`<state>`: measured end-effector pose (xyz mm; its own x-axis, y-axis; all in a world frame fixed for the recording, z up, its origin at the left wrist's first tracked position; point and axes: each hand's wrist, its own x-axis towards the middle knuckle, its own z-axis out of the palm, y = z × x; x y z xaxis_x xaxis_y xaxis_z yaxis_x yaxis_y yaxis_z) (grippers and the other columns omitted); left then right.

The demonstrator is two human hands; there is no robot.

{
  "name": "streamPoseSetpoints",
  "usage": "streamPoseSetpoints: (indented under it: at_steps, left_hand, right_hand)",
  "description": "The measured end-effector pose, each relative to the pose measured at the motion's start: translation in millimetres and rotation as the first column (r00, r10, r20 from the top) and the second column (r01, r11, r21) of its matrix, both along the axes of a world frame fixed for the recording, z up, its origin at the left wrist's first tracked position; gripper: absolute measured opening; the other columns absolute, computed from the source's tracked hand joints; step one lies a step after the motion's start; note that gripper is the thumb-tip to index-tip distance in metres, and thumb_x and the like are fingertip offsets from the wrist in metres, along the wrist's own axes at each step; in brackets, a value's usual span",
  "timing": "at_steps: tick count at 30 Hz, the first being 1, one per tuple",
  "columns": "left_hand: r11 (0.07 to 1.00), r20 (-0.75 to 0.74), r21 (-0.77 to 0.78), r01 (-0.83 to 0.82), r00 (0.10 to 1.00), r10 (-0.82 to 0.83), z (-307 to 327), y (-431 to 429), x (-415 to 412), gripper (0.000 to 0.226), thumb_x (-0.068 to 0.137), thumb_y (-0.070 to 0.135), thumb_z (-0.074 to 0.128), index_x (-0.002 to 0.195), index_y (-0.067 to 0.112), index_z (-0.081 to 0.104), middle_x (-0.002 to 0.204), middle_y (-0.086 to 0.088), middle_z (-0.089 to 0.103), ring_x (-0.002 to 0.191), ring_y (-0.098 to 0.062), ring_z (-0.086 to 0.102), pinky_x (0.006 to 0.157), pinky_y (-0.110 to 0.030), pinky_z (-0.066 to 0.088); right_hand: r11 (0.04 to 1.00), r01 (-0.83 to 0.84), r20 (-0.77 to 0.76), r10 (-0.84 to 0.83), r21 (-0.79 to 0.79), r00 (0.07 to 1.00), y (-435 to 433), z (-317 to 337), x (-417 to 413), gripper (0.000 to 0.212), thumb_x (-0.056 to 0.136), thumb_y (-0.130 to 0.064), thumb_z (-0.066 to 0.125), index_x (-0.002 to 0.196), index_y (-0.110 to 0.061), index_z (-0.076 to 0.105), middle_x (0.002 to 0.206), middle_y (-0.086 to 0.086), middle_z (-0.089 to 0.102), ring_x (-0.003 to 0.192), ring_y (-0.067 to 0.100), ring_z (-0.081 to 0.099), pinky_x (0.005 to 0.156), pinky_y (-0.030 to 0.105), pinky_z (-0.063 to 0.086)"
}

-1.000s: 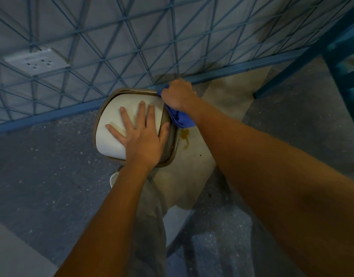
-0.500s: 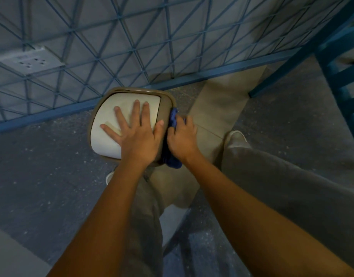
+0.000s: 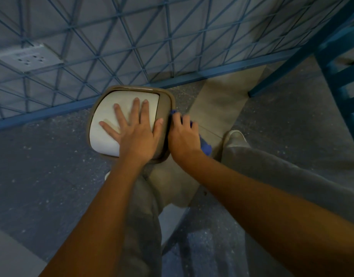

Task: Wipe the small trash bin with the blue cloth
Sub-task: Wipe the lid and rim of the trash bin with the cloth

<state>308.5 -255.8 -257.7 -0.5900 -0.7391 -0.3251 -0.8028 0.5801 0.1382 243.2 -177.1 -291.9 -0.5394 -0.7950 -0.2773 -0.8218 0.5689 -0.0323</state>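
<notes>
Now mid-wipe, by my read. Small trash bin (image 3: 136, 88) stands on the speckled floor (image 3: 42, 166), just in front of the blue wire-mesh panel (image 3: 212, 72), btw the panel & the person's legs. Seen from above: tan rim, white lid (image 3: 106, 124).

L hand (image 3: 136, 134): flat on the lid, fingers straight & spread, thumb at the rim's R edge. It grips nothing and looks to be bracing the bin.
R hand (image 3: 182, 136): fingers curled over the blue cloth (image 3: 205, 146), pressing it vs the bin's R side at the rim. Cloth is bunched; a tail sticks out by the wrist & a scrap shows past the fingertips.

Step in hand (judgement): wiping R side/rim. Lid top under L palm prob not yet done, can't confirm.

Next move likely needs: run the cloth along the side w/ steady pressure while L hand braces, since a light bin could slide or tip. Then lift L hand to free the lid, & turn the bin for the face toward the mesh.

Hidden/unclear:
- bin walls & base below rim not visible from this angle, nor any dirt
- cloth's contact patch is under R hand
- pale shoe (image 3: 235, 137) at R; other foot mostly behind L forearm
- blue frame (image 3: 344, 100) cut off at R edge; chair or rack, can't tell
- wall socket (image 3: 28, 56) upper L, blurred
</notes>
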Motion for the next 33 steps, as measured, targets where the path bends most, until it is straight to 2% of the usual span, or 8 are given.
streamPoseSetpoints:
  at_steps: [9,12,15,19,22,25,29,33]
  left_hand:
    - [1.000,-0.021,0.008,-0.016,1.000,0.017,2,0,1,0.059,0.095,0.052,0.023,0.147,0.028,0.009,0.158,0.007,0.002,0.143,-0.033,-0.015,0.105,-0.066,-0.013]
    - [0.998,0.018,0.062,-0.014,1.000,0.013,7,-3,-1,0.060,0.094,0.052,0.022,0.147,0.029,0.005,0.158,0.007,-0.004,0.142,-0.032,-0.018,0.105,-0.065,-0.015]
    - [0.998,0.055,0.057,0.005,0.998,-0.008,12,-6,-4,0.061,0.095,0.051,0.024,0.147,0.027,0.006,0.158,0.005,-0.006,0.142,-0.033,-0.018,0.107,-0.063,-0.015]
    - [0.992,-0.309,0.128,0.022,0.951,0.019,34,10,-16,0.054,0.095,0.040,0.038,0.143,0.015,0.029,0.154,-0.006,0.021,0.143,-0.023,0.015,0.115,-0.034,0.010]
    - [0.945,-0.461,0.318,0.080,0.884,0.080,45,26,-22,0.054,0.087,0.043,0.055,0.131,0.012,0.046,0.131,-0.008,0.052,0.116,-0.014,0.047,0.087,-0.013,0.031]
    - [0.810,-0.425,0.580,0.087,0.881,0.209,45,18,-14,0.070,0.073,0.039,0.071,0.134,0.019,0.044,0.130,-0.001,0.054,0.117,-0.012,0.052,0.100,-0.027,0.042]
    - [0.872,-0.469,0.490,0.015,0.847,0.249,48,-5,-2,0.056,0.068,0.010,0.078,0.113,0.019,0.048,0.110,0.001,0.052,0.110,-0.018,0.053,0.084,-0.016,0.044]
    - [0.984,-0.565,0.148,0.096,0.825,0.004,66,-27,-24,0.047,0.066,0.016,0.073,0.109,0.009,0.055,0.109,-0.011,0.057,0.101,-0.021,0.054,0.080,-0.019,0.039]
  right_hand:
    - [0.976,0.219,0.375,-0.199,-0.010,0.905,-29,8,-66,0.051,0.092,-0.019,0.042,0.141,-0.010,0.030,0.140,0.018,0.027,0.127,0.037,0.030,0.106,0.042,0.031]
    - [0.853,0.517,0.677,-0.339,-0.071,0.653,-15,8,-77,0.052,0.091,-0.018,0.047,0.141,-0.012,0.033,0.139,0.020,0.032,0.125,0.035,0.039,0.107,0.040,0.036]
    - [0.540,0.841,0.905,-0.338,-0.040,0.260,7,14,-69,0.048,0.089,-0.013,0.052,0.135,-0.011,0.037,0.116,0.004,0.049,0.101,0.022,0.055,0.079,0.031,0.050]
    - [0.242,0.944,0.967,-0.177,0.222,-0.182,22,14,-45,0.029,0.087,-0.013,0.057,0.114,-0.006,0.049,0.095,0.007,0.057,0.088,0.021,0.058,0.072,0.029,0.049]
    - [0.235,0.895,0.905,0.105,0.380,-0.412,23,28,-22,0.034,0.095,-0.023,0.047,0.116,0.003,0.055,0.113,0.020,0.062,0.101,0.028,0.060,0.086,0.033,0.050]
    - [0.323,0.819,0.777,0.285,0.474,-0.562,30,38,-9,0.049,0.100,-0.039,0.026,0.117,-0.005,0.056,0.123,0.013,0.061,0.103,0.021,0.061,0.091,0.030,0.050]
    - [0.387,0.856,0.894,0.146,0.343,-0.424,35,33,6,0.049,0.100,-0.040,0.022,0.135,-0.014,0.045,0.129,0.002,0.057,0.115,0.015,0.053,0.090,0.021,0.043]
    - [0.552,0.828,0.986,-0.165,0.102,-0.012,28,25,39,0.083,0.082,-0.052,0.059,0.148,-0.029,0.012,0.153,-0.001,0.022,0.140,0.019,0.025,0.112,0.037,0.029]
